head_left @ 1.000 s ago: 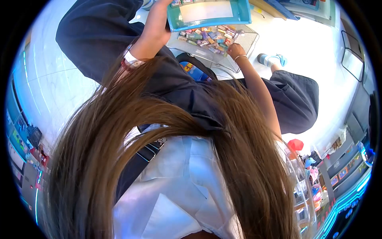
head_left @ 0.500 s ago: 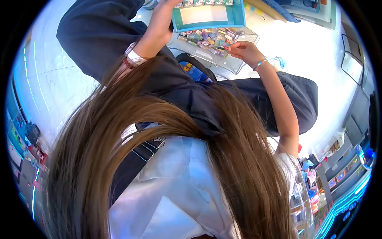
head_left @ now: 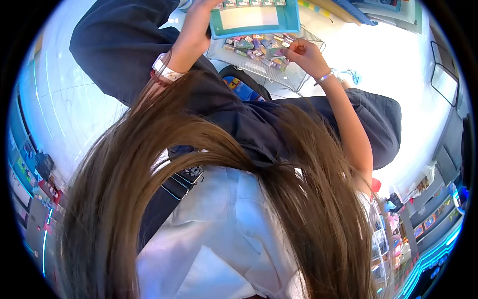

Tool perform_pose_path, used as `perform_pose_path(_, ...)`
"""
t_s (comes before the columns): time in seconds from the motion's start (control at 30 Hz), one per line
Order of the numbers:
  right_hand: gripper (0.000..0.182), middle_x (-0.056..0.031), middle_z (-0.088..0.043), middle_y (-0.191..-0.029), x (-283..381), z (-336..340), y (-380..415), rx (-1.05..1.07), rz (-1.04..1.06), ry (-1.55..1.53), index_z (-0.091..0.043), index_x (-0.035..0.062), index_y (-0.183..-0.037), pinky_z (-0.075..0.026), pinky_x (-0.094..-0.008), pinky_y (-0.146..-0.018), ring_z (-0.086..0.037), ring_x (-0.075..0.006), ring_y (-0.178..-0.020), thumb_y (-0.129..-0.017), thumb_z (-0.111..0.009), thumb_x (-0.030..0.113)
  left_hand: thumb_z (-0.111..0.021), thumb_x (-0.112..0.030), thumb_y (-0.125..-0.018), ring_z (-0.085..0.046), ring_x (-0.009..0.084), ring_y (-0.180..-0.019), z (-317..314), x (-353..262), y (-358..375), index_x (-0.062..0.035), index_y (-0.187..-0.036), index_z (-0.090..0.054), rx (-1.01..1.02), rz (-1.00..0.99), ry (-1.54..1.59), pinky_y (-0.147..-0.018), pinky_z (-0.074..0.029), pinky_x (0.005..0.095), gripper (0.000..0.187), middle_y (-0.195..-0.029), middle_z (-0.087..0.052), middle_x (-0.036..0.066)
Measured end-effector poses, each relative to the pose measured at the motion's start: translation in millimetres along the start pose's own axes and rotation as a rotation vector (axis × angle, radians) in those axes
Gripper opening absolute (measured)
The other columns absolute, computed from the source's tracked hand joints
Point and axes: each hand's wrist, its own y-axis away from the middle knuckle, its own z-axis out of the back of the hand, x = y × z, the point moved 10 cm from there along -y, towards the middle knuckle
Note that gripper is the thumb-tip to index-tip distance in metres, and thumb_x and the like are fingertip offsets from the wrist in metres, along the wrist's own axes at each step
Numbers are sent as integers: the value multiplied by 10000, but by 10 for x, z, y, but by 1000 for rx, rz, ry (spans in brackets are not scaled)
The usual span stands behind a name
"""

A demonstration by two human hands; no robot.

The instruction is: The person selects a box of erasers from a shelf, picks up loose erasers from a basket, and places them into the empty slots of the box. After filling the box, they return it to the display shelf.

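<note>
At the top edge, my left hand point(head_left: 205, 9) grips the left side of a light-blue open box point(head_left: 294, 25). Its fingers are partly cut off by the frame. A row of small white-and-green packs point(head_left: 249, 3) lines the far part of the box, and a pale bare floor shows in front of them. Just below the box lies a wire-mesh tray point(head_left: 298, 74) with several small colourful wrapped pieces point(head_left: 244, 45) heaped in it. Over the tray's right part, my right hand point(head_left: 307, 57) pinches a small greenish, see-through piece point(head_left: 277, 52) between thumb and fingertips.
Under the tray sits a dark bag with a blue-and-yellow print point(head_left: 239, 87). Blue-edged boards or boxes point(head_left: 343, 11) lie at the upper right. A black metal frame point(head_left: 444, 74) stands on the white floor farther right. My long hair hangs across the lower view.
My right hand has risen from the heap with a small greenish piece in its fingers. My left hand and the blue box have shifted slightly left and up.
</note>
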Motion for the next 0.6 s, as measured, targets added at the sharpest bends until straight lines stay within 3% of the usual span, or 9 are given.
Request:
perform_pose_path(0.07, 182, -68, -605, -658, -47, 111, -36, -126, 21, 476, -599, 28, -774, -484, -234, -603, -596, -142, -620, -743, -696, 178, -503, -125, -877, -536, 200, -1034, 15, 173, -1, -41, -1163, -496, -91, 86, 384, -872, -442, 304, 299, -1137, -516, 100)
perform_pose_path(0.1, 213, -127, -614, -740, -145, 104, -60, -145, 22, 608, -580, 38, -884, -510, -308, -660, -620, -239, -694, -742, -661, 175, -521, -123, -863, -558, 189, -972, -88, 524, 31, -39, -1131, -512, -263, 547, 1024, -842, -452, 296, 281, -1086, -548, 93)
perform_pose_path(0.13, 213, -127, -614, -740, -297, 78, -87, -141, 22, 608, -580, 38, -884, -510, -308, -660, -620, -239, -694, -742, -661, 175, -521, -123, -863, -558, 189, -972, -88, 513, -21, -39, -1131, -512, -265, 549, 1022, -842, -452, 296, 281, -1086, -548, 93)
perform_pose_path(0.2, 263, -168, -617, -903, -571, -30, -180, -101, 113, 1036, -527, 38, -1018, -510, -381, -749, -617, -316, -840, -767, -560, 108, -526, -127, -854, -578, 176, -909, -5, 754, 61, -36, -1097, -529, -457, 729, 973, -800, -467, 288, 260, -1013, -582, 79)
perform_pose_path(0.27, 369, -209, -582, -1036, -1048, -53, -300, -11, 53, 1108, -456, 48, -1142, -487, -426, -819, -587, -358, -948, -774, -485, 67, -533, -137, -846, -589, 165, -869, 45, 800, 92, -38, -1068, -543, -513, 739, 985, -766, -476, 285, 243, -945, -599, 61)
perform_pose_path(0.4, 248, -212, -610, -979, -1748, -77, -480, 130, -83, 1182, -602, 31, -985, -479, -398, -827, -598, -342, -922, -758, -526, 98, -537, -151, -846, -591, 166, -868, 24, 835, 209, -52, -1049, -548, -531, 794, 1053, -765, -479, 289, 226, -922, -594, 55)
perform_pose_path(0.43, 218, -209, -616, -964, -1930, -104, -537, 199, -138, 1176, -627, 31, -938, -480, -394, -827, -600, -334, -922, -757, -519, 90, -526, -156, -858, -587, 167, -883, 32, 786, 191, -58, -1054, -546, -489, 697, 1064, -771, -479, 290, 221, -943, -588, 55)
perform_pose_path(0.47, 218, -209, -616, -964, -2022, -113, -591, 204, -137, 1180, -627, 31, -938, -480, -394, -827, -600, -334, -922, -757, -519, 90, -516, -162, -869, -584, 168, -899, 50, 725, 162, -64, -1059, -543, -447, 599, 1070, -778, -479, 291, 215, -964, -582, 55)
perform_pose_path(0.6, 154, -196, -635, -900, -2541, -155, -924, 127, -123, 1278, -661, 55, -844, -481, -408, -812, -606, -331, -897, -761, -553, 127, -481, -176, -901, -568, 166, -948, 53, 746, 167, -75, -1074, -533, -435, 623, 1083, -815, -467, 290, 207, -1016, -562, 52)
